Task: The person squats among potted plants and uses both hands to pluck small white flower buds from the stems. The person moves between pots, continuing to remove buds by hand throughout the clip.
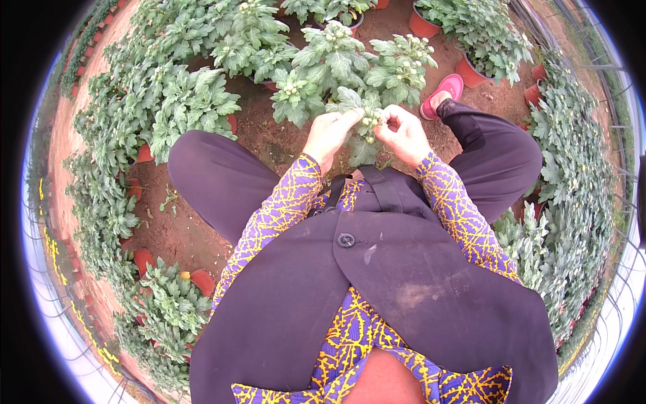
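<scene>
A leafy potted plant, seemingly a chrysanthemum [338, 60], spreads its stems just in front of me, with pale green flower buds in clusters. On its nearest stem, my left hand [330, 132] pinches beside a bud cluster [371, 118], thumb and forefinger together at the left side. My right hand [404, 132] is on the cluster's other side, thumb and forefinger closed at the buds. Whether a loose bud lies between its fingertips cannot be told. Leaves hide this plant's pot.
Rows of similar plants [194, 106] flank me left and right. Orange-red plastic pots [424, 22] stand on the reddish soil [272, 146]. My bent knees [217, 161] are at both sides, and a pink shoe [449, 91] rests at upper right.
</scene>
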`<state>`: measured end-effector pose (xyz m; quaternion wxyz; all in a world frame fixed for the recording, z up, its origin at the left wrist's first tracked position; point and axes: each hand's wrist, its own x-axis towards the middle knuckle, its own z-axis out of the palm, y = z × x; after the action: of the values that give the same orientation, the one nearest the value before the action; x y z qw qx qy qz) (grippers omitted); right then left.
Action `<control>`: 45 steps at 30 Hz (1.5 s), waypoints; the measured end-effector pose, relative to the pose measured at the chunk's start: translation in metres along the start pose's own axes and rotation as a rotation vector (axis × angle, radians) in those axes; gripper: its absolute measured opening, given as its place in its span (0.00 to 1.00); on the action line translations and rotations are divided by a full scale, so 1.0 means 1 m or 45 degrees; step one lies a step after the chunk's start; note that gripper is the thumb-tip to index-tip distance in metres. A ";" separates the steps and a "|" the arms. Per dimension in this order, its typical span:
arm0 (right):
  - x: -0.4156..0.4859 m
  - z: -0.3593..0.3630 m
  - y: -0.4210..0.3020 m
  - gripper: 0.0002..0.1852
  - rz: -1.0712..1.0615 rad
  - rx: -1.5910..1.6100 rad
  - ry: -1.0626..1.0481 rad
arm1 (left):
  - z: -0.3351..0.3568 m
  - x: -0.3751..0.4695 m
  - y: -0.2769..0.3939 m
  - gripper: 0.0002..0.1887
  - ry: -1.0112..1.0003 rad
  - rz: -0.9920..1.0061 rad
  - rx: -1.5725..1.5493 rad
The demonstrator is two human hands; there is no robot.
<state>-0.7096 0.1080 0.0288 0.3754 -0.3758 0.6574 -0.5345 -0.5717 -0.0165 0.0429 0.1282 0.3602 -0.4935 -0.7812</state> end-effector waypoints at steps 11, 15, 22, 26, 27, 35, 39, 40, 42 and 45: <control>-0.004 0.000 -0.012 0.00 0.090 0.492 0.029 | -0.005 -0.003 0.003 0.09 -0.027 0.116 0.055; -0.002 0.001 -0.013 0.04 0.079 0.494 0.013 | -0.009 -0.004 0.001 0.08 -0.033 0.083 0.066; -0.004 0.005 -0.022 0.06 0.092 0.511 0.015 | -0.003 -0.003 -0.001 0.09 0.011 0.202 0.067; -0.006 0.007 -0.029 0.08 0.111 0.499 0.002 | -0.001 -0.003 -0.001 0.07 0.059 0.227 0.046; -0.007 0.007 -0.030 0.10 0.100 0.485 0.000 | -0.001 -0.003 -0.001 0.05 0.065 0.212 0.015; -0.002 0.016 -0.027 0.21 -0.137 -0.229 0.249 | -0.006 -0.005 0.003 0.04 -0.009 0.251 -0.244; 0.000 0.018 -0.028 0.21 -0.130 -0.360 0.253 | 0.000 -0.005 0.003 0.03 0.039 0.265 -0.207; 0.000 0.018 -0.029 0.21 -0.141 -0.375 0.270 | 0.000 -0.006 0.003 0.04 0.041 0.275 -0.171; 0.001 0.020 -0.031 0.20 -0.150 -0.385 0.293 | 0.001 -0.006 0.003 0.05 0.042 0.298 -0.119; 0.002 0.022 -0.031 0.19 -0.139 -0.356 0.302 | 0.001 -0.006 0.004 0.07 0.048 0.320 -0.083</control>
<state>-0.6877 0.0921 0.0564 0.2099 -0.3939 0.7436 -0.4979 -0.5688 -0.0140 0.0491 0.2461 0.3057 -0.5065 -0.7677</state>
